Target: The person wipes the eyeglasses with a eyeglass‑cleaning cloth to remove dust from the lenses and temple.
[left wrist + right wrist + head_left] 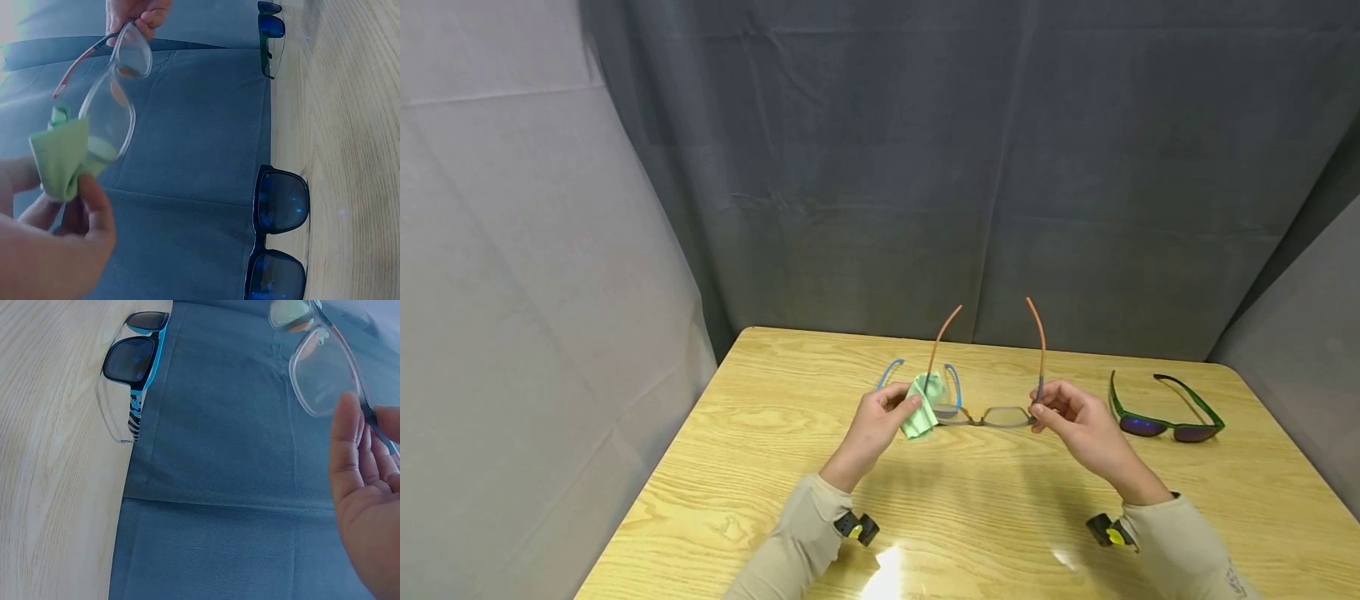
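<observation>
A pair of clear-lensed eyeglasses (1006, 417) with orange-tipped temples is held up above the table, temples pointing away. My left hand (874, 423) pinches a light green cloth (919, 418) between thumb and fingers at the left lens and hinge. In the left wrist view the cloth (62, 153) is folded over itself, and part of it shows through the lens (115, 119). At the other end, my right hand (1086, 433) pinches the frame by the right hinge. The right wrist view shows thumb and fingers on the temple (350, 359) there.
Blue-armed sunglasses (957, 385) lie on the wooden table (775, 417) behind the held pair, partly hidden by it and the cloth. Green sunglasses (1172, 429) with dark blue lenses lie at the right. A grey curtain (880, 183) hangs along the table's back edge.
</observation>
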`<state>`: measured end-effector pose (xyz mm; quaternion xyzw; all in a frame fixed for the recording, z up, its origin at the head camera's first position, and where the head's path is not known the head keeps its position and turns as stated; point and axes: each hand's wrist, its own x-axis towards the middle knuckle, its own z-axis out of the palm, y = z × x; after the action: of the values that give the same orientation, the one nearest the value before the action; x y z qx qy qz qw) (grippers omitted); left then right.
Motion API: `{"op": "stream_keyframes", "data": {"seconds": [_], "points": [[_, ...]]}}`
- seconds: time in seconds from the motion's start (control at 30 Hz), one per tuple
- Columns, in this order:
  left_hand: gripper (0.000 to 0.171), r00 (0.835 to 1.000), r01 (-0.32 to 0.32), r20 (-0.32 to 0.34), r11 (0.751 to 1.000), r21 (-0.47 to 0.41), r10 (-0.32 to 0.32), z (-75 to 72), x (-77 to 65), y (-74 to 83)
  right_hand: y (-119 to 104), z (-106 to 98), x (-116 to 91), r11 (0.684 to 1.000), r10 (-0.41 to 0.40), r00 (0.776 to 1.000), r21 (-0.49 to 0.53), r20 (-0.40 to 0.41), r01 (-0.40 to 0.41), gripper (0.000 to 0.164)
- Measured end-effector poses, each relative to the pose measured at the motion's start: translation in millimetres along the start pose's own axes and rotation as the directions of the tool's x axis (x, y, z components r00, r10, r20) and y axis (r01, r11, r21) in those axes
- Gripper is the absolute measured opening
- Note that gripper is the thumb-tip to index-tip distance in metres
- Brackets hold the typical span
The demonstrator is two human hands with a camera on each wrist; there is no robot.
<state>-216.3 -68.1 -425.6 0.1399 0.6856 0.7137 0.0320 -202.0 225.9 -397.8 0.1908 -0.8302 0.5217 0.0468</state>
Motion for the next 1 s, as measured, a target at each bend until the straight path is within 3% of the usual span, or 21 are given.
{"op": "stream_keyframes", "data": {"seconds": [0.1, 0.23, 0.33, 0.43, 0.5, 0.53, 0.63, 0.73, 0.83, 1.0], "points": [[0.028, 0.994, -0.034, -0.105, 0.999, 0.017, 0.036, 1.4, 0.6, 0.8, 0, 2, 0, 0.999, -0.024, 0.999, -0.045, -0.024, 0.023, 0.014], [0.027, 0.969, -0.115, -0.205, 0.987, 0.113, 0.137, 4.1, -2.6, 11.2, 2, 3, 1, 0.993, -0.075, 0.996, -0.096, -0.046, 0.070, 0.010], [0.026, 0.936, -0.207, -0.237, 0.952, 0.226, 0.260, 6.1, -3.3, 10.1, -5, 5, 1, 0.984, -0.106, 0.992, -0.153, -0.062, 0.095, 0.009], [0.026, 0.886, -0.315, -0.234, 0.891, 0.327, 0.400, 6.9, 0.0, -1.9, -21, 7, -1, 0.974, -0.137, 0.988, -0.190, -0.072, 0.122, 0.008], [0.025, 0.840, -0.392, -0.207, 0.825, 0.407, 0.501, 8.0, 0.3, -4.7, -30, 8, -2, 0.968, -0.160, 0.984, -0.209, -0.076, 0.142, 0.008], [0.025, 0.812, -0.431, -0.182, 0.780, 0.454, 0.555, 8.6, 0.3, -5.5, -33, 9, -3, 0.965, -0.171, 0.982, -0.215, -0.078, 0.151, 0.009], [0.026, 0.729, -0.517, -0.080, 0.624, 0.586, 0.680, 10.5, -0.1, -6.8, -37, 9, -4, 0.955, -0.200, 0.976, -0.239, -0.083, 0.176, 0.010], [0.027, 0.664, -0.558, 0.025, 0.473, 0.681, 0.748, 12.4, -0.1, -7.8, -36, 10, -4, 0.948, -0.226, 0.970, -0.248, -0.089, 0.198, 0.012], [0.028, 0.629, -0.576, 0.112, 0.365, 0.731, 0.769, 14.5, 0.3, -8.8, -35, 11, -4, 0.943, -0.253, 0.963, -0.248, -0.090, 0.224, 0.013], [0.029, 0.594, -0.593, 0.245, 0.212, 0.777, 0.766, 18.5, 1.1, -10.6, -34, 12, -4, 0.935, -0.283, 0.955, -0.245, -0.086, 0.255, 0.012]]}}
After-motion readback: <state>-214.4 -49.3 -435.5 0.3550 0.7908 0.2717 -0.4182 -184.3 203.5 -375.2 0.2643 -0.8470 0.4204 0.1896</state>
